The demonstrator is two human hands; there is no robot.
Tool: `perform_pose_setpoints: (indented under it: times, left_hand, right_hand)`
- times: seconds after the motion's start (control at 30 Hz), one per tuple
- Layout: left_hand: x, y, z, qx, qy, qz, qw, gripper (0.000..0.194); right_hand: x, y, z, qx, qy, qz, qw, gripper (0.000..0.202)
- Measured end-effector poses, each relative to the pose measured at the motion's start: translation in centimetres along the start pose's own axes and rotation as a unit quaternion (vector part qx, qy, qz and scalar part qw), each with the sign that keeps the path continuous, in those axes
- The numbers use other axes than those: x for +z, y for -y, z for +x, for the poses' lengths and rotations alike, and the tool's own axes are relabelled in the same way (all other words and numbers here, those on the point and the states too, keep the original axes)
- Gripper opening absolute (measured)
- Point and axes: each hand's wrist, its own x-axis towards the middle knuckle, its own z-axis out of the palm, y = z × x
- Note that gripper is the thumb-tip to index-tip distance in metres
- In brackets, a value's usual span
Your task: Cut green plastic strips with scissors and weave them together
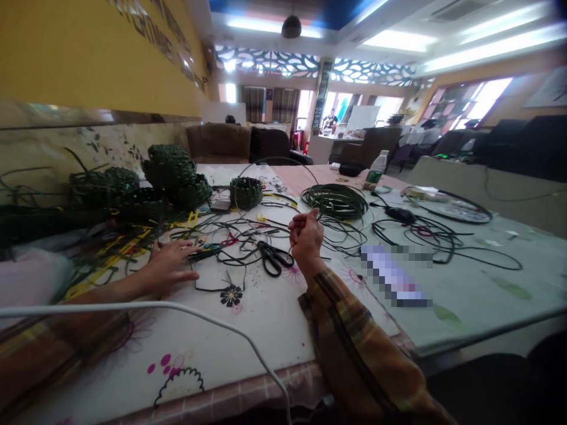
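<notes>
My right hand point(308, 239) is raised over the table with its fingers pinched together. A thin dark strip point(283, 158) arcs up and leftward from near its fingertips, and the pinched end is hidden. My left hand point(175, 268) hovers palm down on the left, fingers apart, beside loose green strips point(234, 257) and a small tool with blue-green handles point(209, 249). Between the hands lie black-handled scissors point(272, 258). Behind them stands a small woven dark green basket point(246, 193). A coil of dark green strip point(334, 200) lies beyond my right hand.
More woven pieces point(169, 168) are piled at the back left, near yellow strips point(119, 254). A white cable point(177, 306) crosses the foreground. On the right are a blurred-out flat object point(392, 274), a plastic bottle point(376, 170) and a black cable point(452, 245).
</notes>
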Motion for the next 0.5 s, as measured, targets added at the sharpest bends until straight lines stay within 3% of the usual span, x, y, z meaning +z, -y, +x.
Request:
perform_pose_setpoints:
  times: [0.1,0.23,0.33,0.37,0.43,0.5]
  left_hand:
    - [0.9,0.8,-1.2,0.009,0.021,0.058,0.998,0.070]
    - [-0.6,4.0,-0.7,-0.062,0.010,0.133,0.989,0.047]
    - [-1.3,3.6,0.4,-0.095,-0.054,0.127,0.986,0.047]
    - [-1.1,2.6,0.8,-0.068,-0.083,0.107,0.988,0.047]
    - [-0.2,0.4,1.3,0.045,-0.077,0.051,0.995,0.045]
    - [1.0,-1.1,1.4,0.110,-0.019,0.030,0.993,0.048]
  right_hand:
    - [-0.1,0.2,0.1,-0.003,-0.001,0.003,1.000,0.059]
    - [-0.2,0.6,0.2,-0.016,-0.014,-0.003,1.000,0.059]
    - [-0.3,0.7,0.3,-0.026,-0.026,-0.006,0.999,0.060]
    - [-0.3,0.7,0.4,-0.027,-0.027,-0.007,0.999,0.060]
    - [-0.3,0.6,0.4,-0.027,-0.026,-0.007,0.999,0.059]
    - [-0.5,0.6,0.5,-0.024,-0.030,-0.007,0.999,0.057]
